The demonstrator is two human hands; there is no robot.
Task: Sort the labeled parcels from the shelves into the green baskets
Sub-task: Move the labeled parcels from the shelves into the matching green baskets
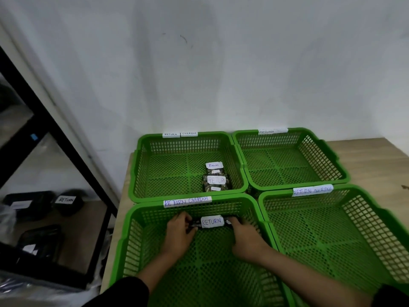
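A dark parcel with a white "RETURN" label (211, 222) lies against the far wall inside the near-left green basket (132, 240), whose rim tag reads "RETURN OVERDUE". My left hand (179, 231) grips its left end and my right hand (242, 233) grips its right end. The far-left basket (141, 173) holds two labelled parcels (215, 177), both marked "RETURN". The far-right basket (321, 160) and near-right basket (365, 229) hold nothing.
A black metal shelf frame (55, 138) stands at the left. On its lower shelf lie several dark parcels, one labelled "RETURN" (66, 201). The baskets sit on a wooden table (376, 156) against a white wall.
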